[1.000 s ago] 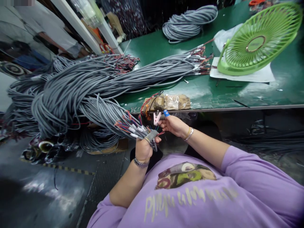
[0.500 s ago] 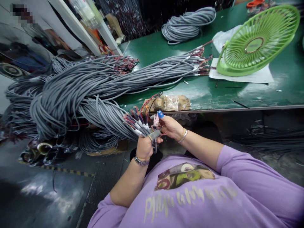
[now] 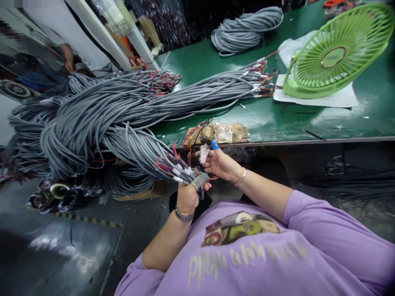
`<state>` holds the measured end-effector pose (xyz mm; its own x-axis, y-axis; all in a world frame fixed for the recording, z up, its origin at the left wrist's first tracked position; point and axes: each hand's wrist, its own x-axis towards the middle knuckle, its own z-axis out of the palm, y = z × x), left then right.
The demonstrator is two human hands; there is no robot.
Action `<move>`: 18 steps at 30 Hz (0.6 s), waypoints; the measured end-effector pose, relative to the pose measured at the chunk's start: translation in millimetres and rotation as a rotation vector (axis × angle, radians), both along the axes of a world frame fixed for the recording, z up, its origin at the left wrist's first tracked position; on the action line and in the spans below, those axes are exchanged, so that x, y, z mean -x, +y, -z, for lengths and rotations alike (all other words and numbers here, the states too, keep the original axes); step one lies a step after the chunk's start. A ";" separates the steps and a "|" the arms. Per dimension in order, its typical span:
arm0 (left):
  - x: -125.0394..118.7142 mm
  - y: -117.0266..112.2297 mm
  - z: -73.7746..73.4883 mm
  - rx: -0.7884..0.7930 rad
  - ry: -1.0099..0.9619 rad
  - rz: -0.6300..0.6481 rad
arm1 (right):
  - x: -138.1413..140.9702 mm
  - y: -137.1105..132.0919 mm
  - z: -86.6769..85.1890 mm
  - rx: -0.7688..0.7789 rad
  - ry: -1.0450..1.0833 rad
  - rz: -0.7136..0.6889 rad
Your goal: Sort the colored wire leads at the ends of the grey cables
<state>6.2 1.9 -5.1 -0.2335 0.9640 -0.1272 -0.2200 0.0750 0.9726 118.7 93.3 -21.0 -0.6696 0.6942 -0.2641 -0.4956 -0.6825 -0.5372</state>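
My left hand [image 3: 187, 196] is closed around several grey cables [image 3: 185, 176] near their ends, with a grey wrap over what looks like its thumb. White-banded ends and bare red, blue and dark wires [image 3: 173, 161] fan out above that fist. A little above and to the right, my right hand [image 3: 224, 165] has its fingers apart, thumb raised under a blue finger cover [image 3: 215, 144]. Something pale pink [image 3: 204, 153] sits at its index finger; whether it is a wrap or a separate piece I cannot tell. Short red wire tips lie between the two hands.
A large heap of grey cables [image 3: 92, 107] covers the left of the green table [image 3: 271, 123]. A wooden block [image 3: 231, 132] lies at the front edge. At right stands a green fan [image 3: 336, 55], and a cable coil [image 3: 243, 31] lies behind. Another person's hand [image 3: 70, 63] shows upper left.
My right hand has drawn slightly up and right from the wire ends, and its fingers have spread. The left hand keeps its grip. The other person's hand shows more clearly.
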 end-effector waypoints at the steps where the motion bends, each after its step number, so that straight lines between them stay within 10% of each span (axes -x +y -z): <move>1: -0.2 -1.0 -0.5 -0.013 0.000 -0.007 | -1.1 -0.4 -1.2 -0.007 -0.010 -0.002; 18: -3.3 14.2 1.8 0.004 -0.123 -0.157 | 12.5 4.2 6.5 0.049 0.049 0.051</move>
<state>9.5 16.1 -6.9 -0.3639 0.9163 -0.1675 -0.3467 0.0337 0.9374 106.2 97.4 -27.5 -0.6464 0.7149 -0.2666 -0.5554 -0.6804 -0.4781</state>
